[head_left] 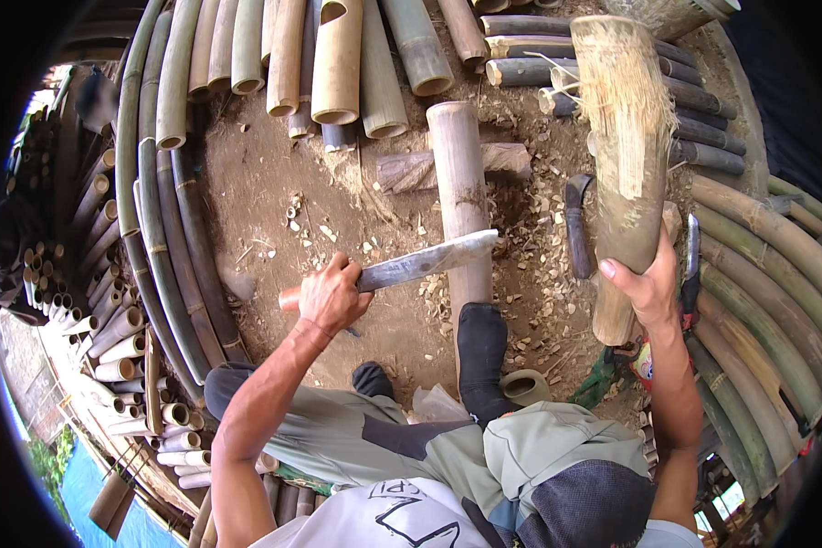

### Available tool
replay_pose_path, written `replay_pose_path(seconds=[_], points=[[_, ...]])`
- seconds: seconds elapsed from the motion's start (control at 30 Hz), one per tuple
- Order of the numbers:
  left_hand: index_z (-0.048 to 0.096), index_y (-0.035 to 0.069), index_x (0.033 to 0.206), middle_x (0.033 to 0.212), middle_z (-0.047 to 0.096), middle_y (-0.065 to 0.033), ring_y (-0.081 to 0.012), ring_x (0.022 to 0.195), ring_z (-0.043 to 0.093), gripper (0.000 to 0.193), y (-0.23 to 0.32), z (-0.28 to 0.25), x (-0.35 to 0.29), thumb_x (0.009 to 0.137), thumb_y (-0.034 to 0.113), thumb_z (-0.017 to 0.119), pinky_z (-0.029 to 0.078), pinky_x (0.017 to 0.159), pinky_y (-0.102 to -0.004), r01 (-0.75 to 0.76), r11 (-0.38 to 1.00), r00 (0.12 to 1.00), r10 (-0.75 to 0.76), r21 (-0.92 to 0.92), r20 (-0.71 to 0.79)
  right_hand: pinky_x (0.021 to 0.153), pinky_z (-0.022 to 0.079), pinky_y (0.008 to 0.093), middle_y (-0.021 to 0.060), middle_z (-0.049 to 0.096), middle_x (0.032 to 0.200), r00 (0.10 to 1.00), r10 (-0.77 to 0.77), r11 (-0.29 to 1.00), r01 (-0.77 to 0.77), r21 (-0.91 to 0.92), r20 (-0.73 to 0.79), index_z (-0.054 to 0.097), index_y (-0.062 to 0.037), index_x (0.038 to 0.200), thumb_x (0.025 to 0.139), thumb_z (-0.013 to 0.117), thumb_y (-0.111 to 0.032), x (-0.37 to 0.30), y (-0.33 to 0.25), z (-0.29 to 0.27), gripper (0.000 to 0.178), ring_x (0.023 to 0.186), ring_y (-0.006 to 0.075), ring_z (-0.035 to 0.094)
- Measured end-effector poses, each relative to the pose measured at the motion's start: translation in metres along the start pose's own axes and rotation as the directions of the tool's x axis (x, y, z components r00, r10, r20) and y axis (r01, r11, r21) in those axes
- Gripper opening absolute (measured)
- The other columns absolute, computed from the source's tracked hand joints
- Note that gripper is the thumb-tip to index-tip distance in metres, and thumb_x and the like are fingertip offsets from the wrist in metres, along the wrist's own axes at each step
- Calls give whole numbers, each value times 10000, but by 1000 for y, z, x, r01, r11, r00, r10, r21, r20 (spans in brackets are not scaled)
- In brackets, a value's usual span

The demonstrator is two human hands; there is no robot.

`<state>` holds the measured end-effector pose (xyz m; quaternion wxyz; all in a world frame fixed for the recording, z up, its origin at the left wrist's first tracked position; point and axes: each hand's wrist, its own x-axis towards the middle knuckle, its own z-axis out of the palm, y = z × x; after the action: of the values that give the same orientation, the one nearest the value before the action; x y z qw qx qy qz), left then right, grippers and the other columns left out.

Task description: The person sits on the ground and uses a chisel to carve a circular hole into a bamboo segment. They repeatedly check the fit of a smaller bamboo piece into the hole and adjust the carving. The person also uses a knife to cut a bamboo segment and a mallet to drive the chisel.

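Observation:
My left hand (331, 294) is closed round the reddish-brown handle of a machete (425, 260). Its long, dark blade points right, and the pale tip overlaps a bamboo pole (461, 173) in the view. That pole lies across a short log (406, 171) on the ground, and my dark-socked foot (482, 356) is at its near end. On the right, my right hand (648, 283) grips a thick wooden club (626, 173) near its lower end, raised upright. The club's far end is frayed into pale fibres. Its narrower near end shows below my hand.
A hooked knife (576, 224) lies among wood chips (543, 306) right of the pole. Another blade (692, 245) stands beside curved green bamboo (749, 301) at right. Cut bamboo tubes (338, 68) line the far side; long poles (160, 256) and stacked tubes (119, 342) are at left.

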<state>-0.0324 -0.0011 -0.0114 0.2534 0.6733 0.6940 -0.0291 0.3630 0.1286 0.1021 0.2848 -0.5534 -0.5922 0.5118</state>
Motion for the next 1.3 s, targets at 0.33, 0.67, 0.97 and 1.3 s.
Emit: replay_pose_path(seconds=[0.33,0.67,0.97,1.3], points=[[667,62,835,911,614,-118,-358,776,658,231,-3,-1,15,718,260,696,545,695,-470,-10,998,990,2,57,143,1005,429,347,133,584,1234,995,-28,999,32,-37,98,414,30,1376,697,825,-241,6,-2,2,838,1116,209,570],[697,62,873,937,639,-130,-359,771,680,260,-6,-6,18,782,304,673,557,694,-467,-28,996,983,13,79,184,1012,423,347,133,580,1246,990,-3,1000,6,-23,138,409,35,1383,702,826,-234,7,-1,0,842,1130,206,562],[706,65,804,885,671,-133,-323,747,673,239,-19,0,43,760,291,640,551,689,-453,-22,995,937,-14,100,349,827,585,395,230,644,1139,808,-400,737,564,-373,433,453,17,1350,618,882,-268,4,2,24,894,970,326,695],[742,110,780,699,681,-135,-283,619,663,253,-22,-8,64,780,329,617,553,636,-414,-47,982,936,-21,185,352,509,537,323,118,561,773,412,-249,80,911,-405,876,531,-17,1253,815,614,-143,33,8,44,464,621,244,611]])
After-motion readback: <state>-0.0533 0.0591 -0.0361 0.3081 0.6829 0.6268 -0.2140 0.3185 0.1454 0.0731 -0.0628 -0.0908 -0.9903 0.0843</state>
